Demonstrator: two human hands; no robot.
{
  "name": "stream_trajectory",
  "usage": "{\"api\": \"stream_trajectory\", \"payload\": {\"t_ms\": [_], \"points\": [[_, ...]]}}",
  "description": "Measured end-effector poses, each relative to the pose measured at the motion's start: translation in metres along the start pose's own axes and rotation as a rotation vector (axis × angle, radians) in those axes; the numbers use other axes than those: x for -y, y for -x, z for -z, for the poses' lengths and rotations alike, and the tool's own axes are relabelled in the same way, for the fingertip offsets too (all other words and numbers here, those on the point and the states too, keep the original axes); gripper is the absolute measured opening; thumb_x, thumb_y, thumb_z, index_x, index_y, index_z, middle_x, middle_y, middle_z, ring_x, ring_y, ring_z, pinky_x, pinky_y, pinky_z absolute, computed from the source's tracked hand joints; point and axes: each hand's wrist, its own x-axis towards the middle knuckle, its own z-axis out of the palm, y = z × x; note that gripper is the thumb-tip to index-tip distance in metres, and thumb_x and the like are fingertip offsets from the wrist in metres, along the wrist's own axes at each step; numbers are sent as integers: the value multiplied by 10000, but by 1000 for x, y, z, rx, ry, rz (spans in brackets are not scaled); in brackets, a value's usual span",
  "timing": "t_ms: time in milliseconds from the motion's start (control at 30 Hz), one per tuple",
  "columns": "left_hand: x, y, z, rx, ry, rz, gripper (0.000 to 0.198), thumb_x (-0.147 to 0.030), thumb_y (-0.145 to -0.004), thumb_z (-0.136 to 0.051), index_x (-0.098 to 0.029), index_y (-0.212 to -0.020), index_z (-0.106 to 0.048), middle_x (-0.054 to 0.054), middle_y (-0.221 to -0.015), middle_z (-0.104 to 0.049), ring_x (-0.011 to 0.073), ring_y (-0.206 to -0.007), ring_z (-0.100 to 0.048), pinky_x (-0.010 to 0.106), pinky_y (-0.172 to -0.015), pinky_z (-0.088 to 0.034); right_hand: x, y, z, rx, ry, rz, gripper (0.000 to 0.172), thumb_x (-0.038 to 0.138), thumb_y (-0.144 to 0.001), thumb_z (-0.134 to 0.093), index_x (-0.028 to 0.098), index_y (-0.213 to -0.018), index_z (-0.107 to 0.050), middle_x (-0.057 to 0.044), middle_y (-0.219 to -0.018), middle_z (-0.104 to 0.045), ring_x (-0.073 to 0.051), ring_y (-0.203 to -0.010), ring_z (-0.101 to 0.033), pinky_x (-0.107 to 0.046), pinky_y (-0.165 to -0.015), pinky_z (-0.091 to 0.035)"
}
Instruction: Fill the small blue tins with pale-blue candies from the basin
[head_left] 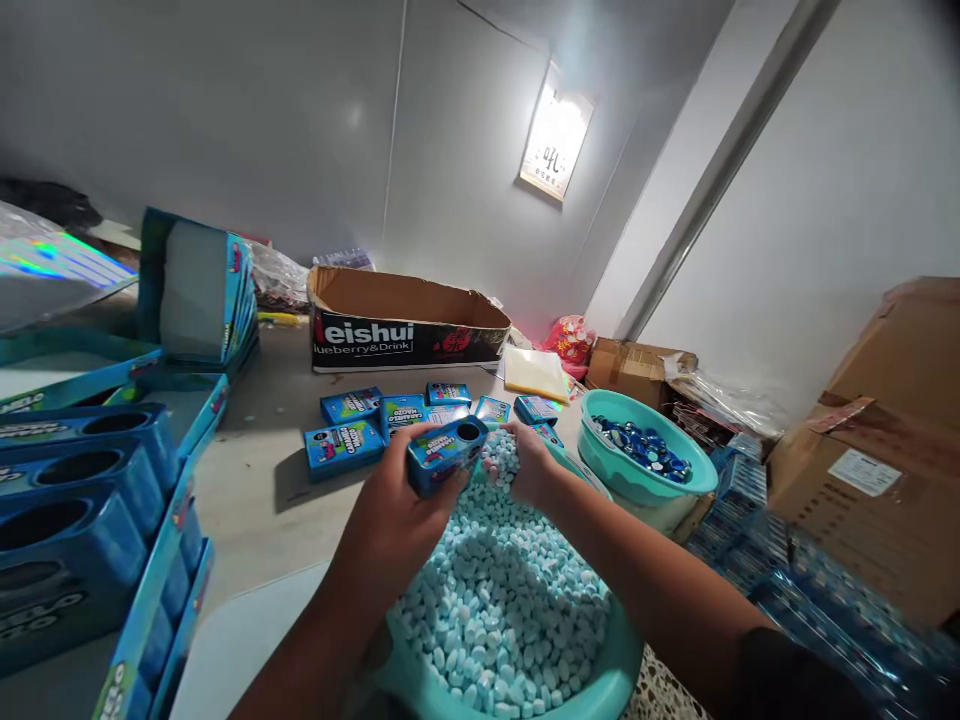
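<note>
My left hand grips a small blue candy box, tilted, with a dark round hole in its end facing right. Cupped beside that hole, my right hand holds a handful of pale blue candies. Both hands are over a turquoise basin heaped with the same loose candies. Behind my hands, several similar blue boxes lie on the table. My fingers partly cover the held box, and the right fingertips are partly hidden.
At left, display trays hold blue boxes with round openings. A second turquoise basin contains shiny dark-blue caps. An open cardboard carton stands against the wall. Cardboard boxes and blue packs are stacked at right.
</note>
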Motion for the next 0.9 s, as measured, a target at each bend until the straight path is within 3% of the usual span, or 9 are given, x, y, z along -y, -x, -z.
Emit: {"api": "stream_trajectory", "payload": {"t_ms": [133, 333, 700, 900], "points": [[-1, 1, -1, 226, -185, 8, 499, -426, -806, -636, -240, -1243, -481, 47, -983, -659, 236, -817, -648, 335, -704, -487, 12, 5, -3, 24, -100, 14, 230, 283, -935, -349, 166, -820, -510, -1, -552, -546, -111, -414, -496, -180, -374, -416], [-3, 4, -5, 385, -534, -37, 421, -298, -844, -528, -189, -1244, -455, 104, -1052, -639, 294, -953, -614, 381, -773, -443, 19, 24, -6, 92, -199, -19, 237, 267, -934, -339, 168, -811, -516, -13, -590, -567, -100, -435, -502, -151, -370, -391], [3, 5, -4, 452, -445, -100, 358, -301, -856, -505, -238, -1203, -444, 65, -1036, -621, 277, -969, -595, 374, -794, -427, 19, 29, -10, 115, -305, 18, 263, 312, -952, -317, 176, -838, -510, -26, -643, -574, -99, -482, -496, -151, -406, -408], [5, 5, -7, 462, -513, -61, 445, -324, -866, -488, -197, -1288, -425, 127, -1102, -627, 305, -997, -598, 388, -803, -432, 15, 30, -14, 95, -260, 85, 287, 336, -963, -307, 182, -829, -508, -23, -628, -562, -113, -489, -497, -167, -408, -412]]}}
